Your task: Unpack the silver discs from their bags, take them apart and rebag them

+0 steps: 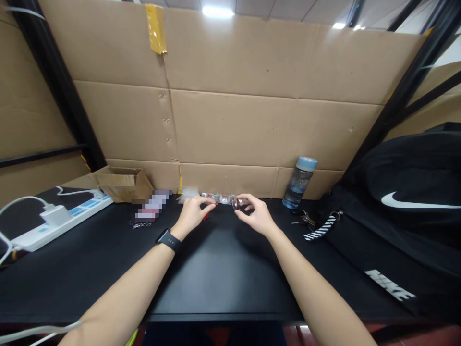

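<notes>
My left hand [194, 214], with a black watch on its wrist, is above the black table with thumb and fingertips brought together. A small red item [205, 216] shows at its fingertips, too small to name. My right hand [256, 214] curls its thumb and fingers around a small clear round object [236, 203] with something dark in it; its exact kind is unclear. Just behind, between both hands, lies a clear round piece [225, 198] with red at its middle. Another clear piece with red [209, 195] is partly hidden by my left hand.
A cardboard panel [230, 129] closes off the back. To the left are a white power strip [32, 238], an open cardboard box [118, 185] and a blurred packet [153, 206]. A water bottle [298, 185], keys [308, 218] and a black backpack [403, 235] stand right.
</notes>
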Demonstrator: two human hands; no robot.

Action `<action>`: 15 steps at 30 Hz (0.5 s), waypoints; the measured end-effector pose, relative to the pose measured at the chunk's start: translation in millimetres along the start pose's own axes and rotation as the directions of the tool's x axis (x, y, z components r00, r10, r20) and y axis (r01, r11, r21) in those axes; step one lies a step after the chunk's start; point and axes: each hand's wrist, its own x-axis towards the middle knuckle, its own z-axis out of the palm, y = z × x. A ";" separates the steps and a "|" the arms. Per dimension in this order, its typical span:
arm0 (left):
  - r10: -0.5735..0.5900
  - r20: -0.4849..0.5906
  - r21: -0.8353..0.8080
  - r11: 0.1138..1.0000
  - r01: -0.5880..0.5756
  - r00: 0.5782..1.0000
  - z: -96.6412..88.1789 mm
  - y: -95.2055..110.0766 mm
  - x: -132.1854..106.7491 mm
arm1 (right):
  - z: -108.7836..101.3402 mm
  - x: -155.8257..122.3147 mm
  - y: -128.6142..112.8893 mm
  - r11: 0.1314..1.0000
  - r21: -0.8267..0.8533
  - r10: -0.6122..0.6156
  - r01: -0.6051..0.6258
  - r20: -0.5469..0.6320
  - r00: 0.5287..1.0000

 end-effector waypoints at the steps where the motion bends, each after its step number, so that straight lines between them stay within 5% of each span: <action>1: 0.016 0.008 -0.021 1.000 -0.016 1.000 3.2 4.5 -1.3 | 5.1 -1.2 -4.9 0.999 0.034 -0.018 0.018 -0.005 1.000; 8: 0.126 0.038 -0.163 0.979 -0.118 0.991 15.4 25.1 -8.3 | 26.2 -7.1 -20.8 0.985 0.170 -0.040 0.038 0.009 0.999; 15: 0.162 0.013 -0.133 0.978 -0.159 0.987 15.8 29.5 -10.3 | 34.7 -10.0 -18.3 0.970 0.241 -0.033 0.029 0.013 0.999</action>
